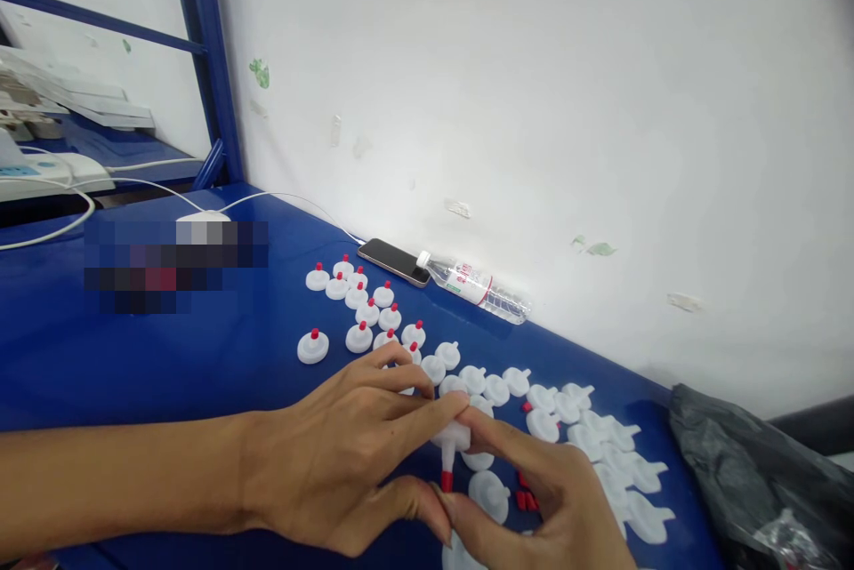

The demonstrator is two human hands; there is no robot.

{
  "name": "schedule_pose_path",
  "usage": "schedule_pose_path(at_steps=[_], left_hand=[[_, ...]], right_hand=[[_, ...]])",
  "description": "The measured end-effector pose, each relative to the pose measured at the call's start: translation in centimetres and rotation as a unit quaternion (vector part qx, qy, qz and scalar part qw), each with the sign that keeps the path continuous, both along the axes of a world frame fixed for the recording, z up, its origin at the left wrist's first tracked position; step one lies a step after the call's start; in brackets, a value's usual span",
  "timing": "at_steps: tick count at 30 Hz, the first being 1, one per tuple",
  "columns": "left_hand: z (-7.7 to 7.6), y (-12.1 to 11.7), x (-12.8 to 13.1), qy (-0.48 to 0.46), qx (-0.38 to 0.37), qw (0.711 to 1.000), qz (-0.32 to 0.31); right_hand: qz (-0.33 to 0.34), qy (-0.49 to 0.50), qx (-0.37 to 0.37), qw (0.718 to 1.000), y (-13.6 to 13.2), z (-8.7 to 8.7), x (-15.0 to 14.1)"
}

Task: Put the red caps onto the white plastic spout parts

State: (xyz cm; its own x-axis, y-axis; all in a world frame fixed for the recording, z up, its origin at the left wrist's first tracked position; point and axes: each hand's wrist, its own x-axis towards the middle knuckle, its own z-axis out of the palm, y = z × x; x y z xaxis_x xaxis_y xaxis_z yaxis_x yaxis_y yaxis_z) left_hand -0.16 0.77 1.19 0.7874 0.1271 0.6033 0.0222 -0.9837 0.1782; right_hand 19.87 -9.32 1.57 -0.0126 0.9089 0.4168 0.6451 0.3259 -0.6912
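Observation:
Between my two hands is a white plastic nozzle cap (455,437), its spout pointing down with a small red tip (447,481) on the end. My left hand (360,437) grips it with the forefinger on the white base and the thumb by the red tip. From the other side my right hand (534,481) pinches it the same way, thumb at the red tip. Beyond my left hand stand several white caps with red tips (313,346). Around my right hand lie several white caps without tips (490,497), and a few loose red tips (527,497) are partly hidden by it.
A phone (393,261) on a white cable and a clear plastic bottle (477,285) lie along the wall. A dark plastic bag (753,472) is at the right edge. The blue table (200,357) meets a blue metal frame (213,63) at the left. One patch is pixelated.

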Motion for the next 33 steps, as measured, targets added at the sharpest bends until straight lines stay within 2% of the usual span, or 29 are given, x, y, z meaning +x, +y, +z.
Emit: schedule_pose_path(at_steps=[5, 8, 13, 17, 21, 24, 29, 33], left_hand=[[-0.1, -0.2, 0.0, -0.017, 0.015, 1.000, 0.008], [-0.1, -0.2, 0.0, -0.016, -0.004, 1.000, 0.009], [0.4, -0.2, 0.2, 0.022, -0.031, 0.998, 0.044], [1.0, -0.1, 0.4, -0.018, -0.042, 0.998, 0.035], [1.4, -0.1, 0.4, -0.045, -0.036, 0.998, 0.012], [1.4, -0.2, 0.4, -0.051, -0.033, 0.998, -0.008], [1.3, -0.3, 0.5, -0.054, -0.041, 0.997, -0.027], [1.4, -0.3, 0.5, -0.050, -0.033, 0.998, -0.032]], right_hand=[[-0.002, -0.014, -0.004, 1.000, 0.0, -0.1, 0.1], [0.000, -0.025, 0.008, 1.000, 0.1, -0.2, 0.1], [-0.026, 0.002, 0.035, 0.999, 0.1, 0.2, 0.4], [-0.072, -0.017, 0.001, 0.997, 0.0, 0.9, 0.9], [-0.117, 0.006, -0.017, 0.993, 0.0, 1.1, 0.4], [-0.115, 0.002, -0.029, 0.993, 0.1, 0.8, 0.0], [-0.064, -0.084, 0.017, 0.994, 0.1, 0.3, 0.5], [-0.058, -0.075, 0.029, 0.995, 0.1, 0.2, 0.8]])
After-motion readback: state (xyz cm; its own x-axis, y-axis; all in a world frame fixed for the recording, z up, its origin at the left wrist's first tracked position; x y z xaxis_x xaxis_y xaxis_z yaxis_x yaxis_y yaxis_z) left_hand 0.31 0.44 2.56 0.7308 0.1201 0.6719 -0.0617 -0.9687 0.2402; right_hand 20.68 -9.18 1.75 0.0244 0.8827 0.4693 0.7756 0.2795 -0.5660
